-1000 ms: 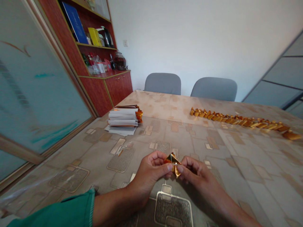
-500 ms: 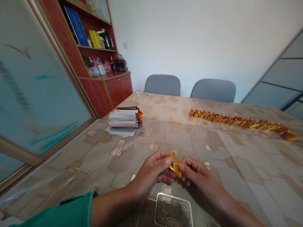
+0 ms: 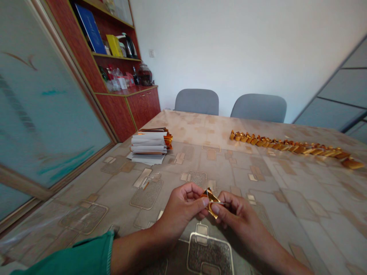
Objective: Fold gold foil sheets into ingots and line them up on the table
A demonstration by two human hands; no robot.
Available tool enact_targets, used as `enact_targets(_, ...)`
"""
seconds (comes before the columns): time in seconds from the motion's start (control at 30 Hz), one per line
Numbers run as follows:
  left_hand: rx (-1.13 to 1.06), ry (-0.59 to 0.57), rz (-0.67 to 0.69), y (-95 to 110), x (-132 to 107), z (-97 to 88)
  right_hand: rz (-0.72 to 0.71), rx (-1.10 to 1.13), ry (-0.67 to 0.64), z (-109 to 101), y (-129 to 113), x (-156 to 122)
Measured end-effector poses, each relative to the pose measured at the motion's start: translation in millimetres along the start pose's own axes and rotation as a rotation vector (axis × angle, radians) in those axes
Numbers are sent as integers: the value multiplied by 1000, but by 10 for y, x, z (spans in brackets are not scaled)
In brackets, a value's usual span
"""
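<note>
A small folded piece of gold foil paper (image 3: 211, 198) hangs just above the table near its front edge, pinched from both sides. My left hand (image 3: 180, 212) grips its left end with thumb and curled fingers. My right hand (image 3: 233, 214) pinches its right end, fingers closed. Both hands meet over a patterned table covering (image 3: 258, 179). A stack of white and gold paper sheets (image 3: 149, 145) lies at the table's left. A long row of several finished gold folded pieces (image 3: 289, 146) runs across the far right of the table.
Two grey chairs (image 3: 197, 101) (image 3: 259, 107) stand at the table's far side. A red-brown cabinet (image 3: 129, 101) with shelves of books, a kettle and jars stands at the back left. A frosted glass panel (image 3: 34, 114) runs along the left.
The gold piece has been turned and worked between the fingertips; it tilted to the right half a second ago and now sits more bunched between both hands. The hands stayed in place.
</note>
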State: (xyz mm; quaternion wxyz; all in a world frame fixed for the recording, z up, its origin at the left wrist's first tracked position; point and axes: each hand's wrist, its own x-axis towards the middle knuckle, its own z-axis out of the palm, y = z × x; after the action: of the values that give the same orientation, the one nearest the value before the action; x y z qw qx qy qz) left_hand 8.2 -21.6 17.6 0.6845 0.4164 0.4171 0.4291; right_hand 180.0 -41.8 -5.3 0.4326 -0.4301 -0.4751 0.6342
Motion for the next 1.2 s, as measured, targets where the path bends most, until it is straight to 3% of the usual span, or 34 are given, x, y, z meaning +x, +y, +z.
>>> enact_targets(0.1, -43, 47, 20, -6, 3, -8, 57, 69, -52, -16, -94, -8)
enact_targets(0.2, -63, 72, 30, -18, 8, -19, 56, 77, -13, -31, -127, 0)
enact_targets(0.4, 4, 19, 17, -23, 17, -26, -9, 72, 35, -38, 10, 27)
enact_targets(0.63, -136, -52, 4, 6, -15, -13, 69, 59, 45, -59, -176, 40)
enact_targets(0.73, -68, 25, 82, -5, -20, -5, 1, 86, 115, -36, -158, 41)
enact_targets(0.83, -9, 26, 101, -24, -11, 4, -63, 107, 164, 0, -79, 24)
enact_targets(1.0, -24, 34, 76, -45, -2, 11, -101, 94, 142, 37, -14, -16)
enact_targets(1.2, -64, 48, 52, -58, -4, 20, -194, -114, 174, 75, -31, -37)
